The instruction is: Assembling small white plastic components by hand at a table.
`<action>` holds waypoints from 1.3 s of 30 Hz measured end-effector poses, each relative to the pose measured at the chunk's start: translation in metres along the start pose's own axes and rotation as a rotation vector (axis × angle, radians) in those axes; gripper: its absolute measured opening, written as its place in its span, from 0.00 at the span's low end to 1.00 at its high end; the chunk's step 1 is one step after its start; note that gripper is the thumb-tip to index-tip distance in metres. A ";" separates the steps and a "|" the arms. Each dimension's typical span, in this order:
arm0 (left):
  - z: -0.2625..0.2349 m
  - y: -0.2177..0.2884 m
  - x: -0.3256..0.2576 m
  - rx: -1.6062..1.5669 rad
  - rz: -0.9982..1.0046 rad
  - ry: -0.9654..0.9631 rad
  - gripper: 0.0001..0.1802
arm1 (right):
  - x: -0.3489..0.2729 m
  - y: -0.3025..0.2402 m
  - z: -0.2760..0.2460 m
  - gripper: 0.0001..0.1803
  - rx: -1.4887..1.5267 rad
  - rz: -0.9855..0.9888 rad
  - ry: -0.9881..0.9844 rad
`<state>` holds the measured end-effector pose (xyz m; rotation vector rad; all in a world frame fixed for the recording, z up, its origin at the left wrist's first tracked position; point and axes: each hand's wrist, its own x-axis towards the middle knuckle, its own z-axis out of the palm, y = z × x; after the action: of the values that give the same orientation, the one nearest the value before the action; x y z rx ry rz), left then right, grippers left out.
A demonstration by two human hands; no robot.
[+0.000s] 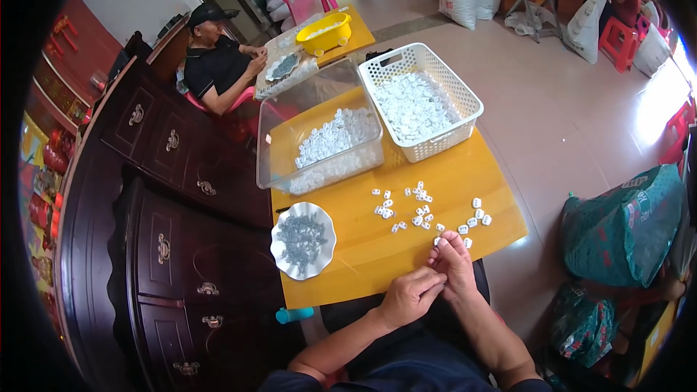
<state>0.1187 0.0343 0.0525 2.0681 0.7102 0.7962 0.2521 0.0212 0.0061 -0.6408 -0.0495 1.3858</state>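
Note:
My left hand is closed in a pinch, its fingertips against my right hand at the table's near edge. My right hand is also closed, thumb and fingers together. What either one holds is too small or hidden to make out. A small white plastic piece shows right by the right fingertips; I cannot tell if it is gripped or lying there. Beyond them, several white pieces with dark marks are scattered in loose groups, others to the right. A white scalloped dish on the left holds many small grey parts.
On the yellow table stand a clear bin and a white perforated basket, both filled with white pieces. Dark drawers flank the left. Across, a person works near a yellow tub. Green sacks sit right.

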 end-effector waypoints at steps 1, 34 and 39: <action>0.001 0.000 -0.002 -0.017 -0.007 -0.005 0.06 | -0.001 0.000 -0.001 0.08 -0.004 0.006 -0.006; -0.044 -0.044 -0.005 -0.474 -0.367 0.150 0.15 | -0.002 0.005 -0.003 0.08 -0.327 -0.002 -0.206; -0.047 -0.047 -0.003 -0.443 -0.349 0.159 0.13 | -0.003 0.004 -0.005 0.07 -0.419 -0.021 -0.223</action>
<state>0.0723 0.0787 0.0362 1.4479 0.8636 0.8327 0.2500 0.0170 0.0013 -0.8247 -0.5337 1.4331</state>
